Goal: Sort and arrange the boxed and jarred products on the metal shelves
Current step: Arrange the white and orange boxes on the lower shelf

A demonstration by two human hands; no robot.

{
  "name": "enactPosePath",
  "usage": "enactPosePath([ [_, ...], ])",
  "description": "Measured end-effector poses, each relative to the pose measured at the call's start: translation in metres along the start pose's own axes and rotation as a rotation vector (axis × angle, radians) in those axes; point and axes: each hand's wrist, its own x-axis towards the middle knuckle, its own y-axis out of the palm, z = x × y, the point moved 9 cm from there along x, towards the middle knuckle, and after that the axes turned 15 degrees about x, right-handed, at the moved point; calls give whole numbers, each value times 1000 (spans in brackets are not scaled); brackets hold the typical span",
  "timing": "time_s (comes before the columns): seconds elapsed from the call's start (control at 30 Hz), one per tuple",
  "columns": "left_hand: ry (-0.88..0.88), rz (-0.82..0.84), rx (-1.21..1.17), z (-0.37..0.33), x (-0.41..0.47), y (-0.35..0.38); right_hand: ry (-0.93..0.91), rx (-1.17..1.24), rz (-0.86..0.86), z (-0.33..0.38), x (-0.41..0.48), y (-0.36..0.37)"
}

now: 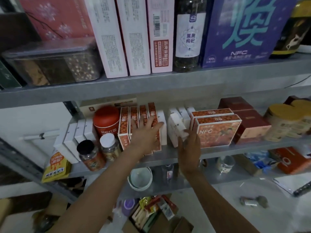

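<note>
On the middle metal shelf (185, 153) stands a row of upright orange boxes (125, 125). My left hand (146, 132) lies flat against them with straight fingers, its fingertips reaching a white box (163, 130) at the row's right end. My right hand (189, 145) has its fingers around a tilted white box (176, 126) in the gap. More white boxes (184, 115) stand behind it. To the right are two orange NFC boxes (217, 130).
A red canister (106, 121), two small jars (90, 155) and white boxes (74, 140) fill the shelf's left part. Dark red boxes (247, 120) and yellow packs (289, 123) sit right. The upper shelf (151, 84) carries pink boxes, a jar and a purple box.
</note>
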Motion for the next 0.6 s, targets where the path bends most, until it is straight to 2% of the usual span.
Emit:
enactPosePath([
  [0.07,-56,13,15,-5,-4,-3,-13,25,-30,6,4,-18],
  [0.13,-117,-57,20,-17,-13,-16,26,123,-68,8,8,-39],
  [0.23,-188,-374,-143,-46,-41,-47,99,384,-103,10,15,-75],
  [0.27,-218,-417,-271,-54,-51,-48,128,457,-103,10,18,-87],
  [0.33,-234,-274,-715,-77,-64,-35,240,598,-101,1,28,-105],
  [0.4,-158,-120,-1073,-111,-76,-26,361,676,-80,-9,38,-120],
  [0.5,-181,-135,-1188,-141,-90,-29,472,710,16,-20,47,-135],
  [0.6,-250,-39,-1342,-165,-96,-32,590,751,37,-36,44,-145],
])
